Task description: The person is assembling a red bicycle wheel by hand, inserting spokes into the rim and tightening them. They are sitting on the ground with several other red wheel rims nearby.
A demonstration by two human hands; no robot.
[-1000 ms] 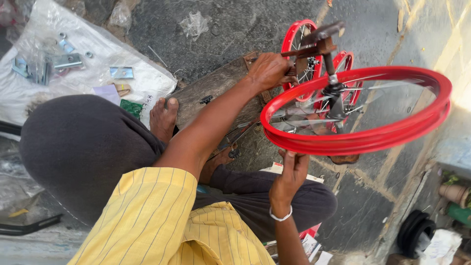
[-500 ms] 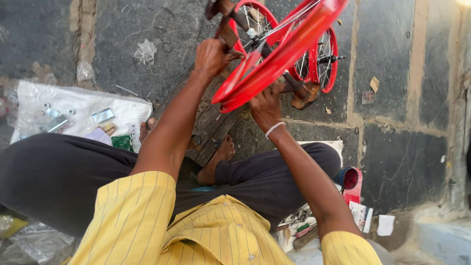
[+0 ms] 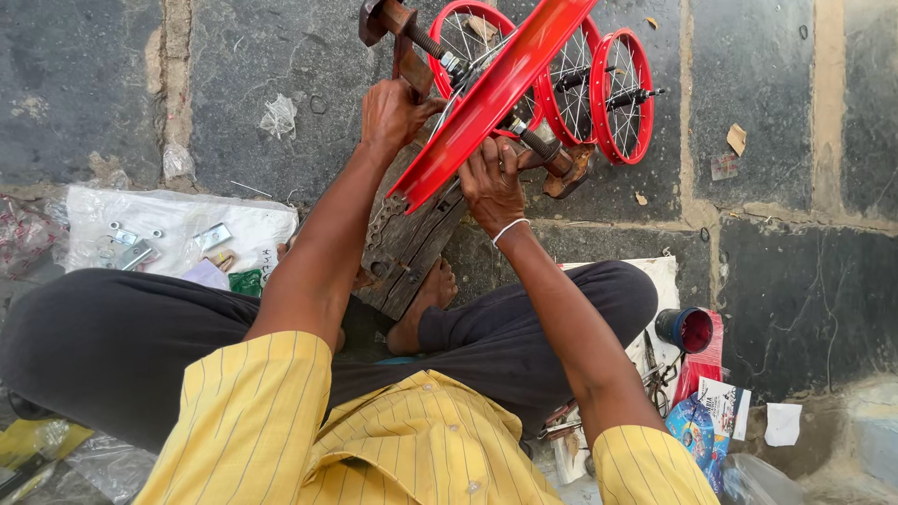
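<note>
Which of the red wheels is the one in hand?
The large red rim, tilted edge-on across the wooden stand, with both hands at it. The two smaller spoked wheels stand behind it on the pavement, untouched.

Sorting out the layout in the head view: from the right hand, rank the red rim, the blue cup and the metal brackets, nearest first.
1. Red rim: touching the right hand, just above it.
2. Blue cup: lower right, by the knee.
3. Metal brackets: far left, on the white plastic sheet.
</note>
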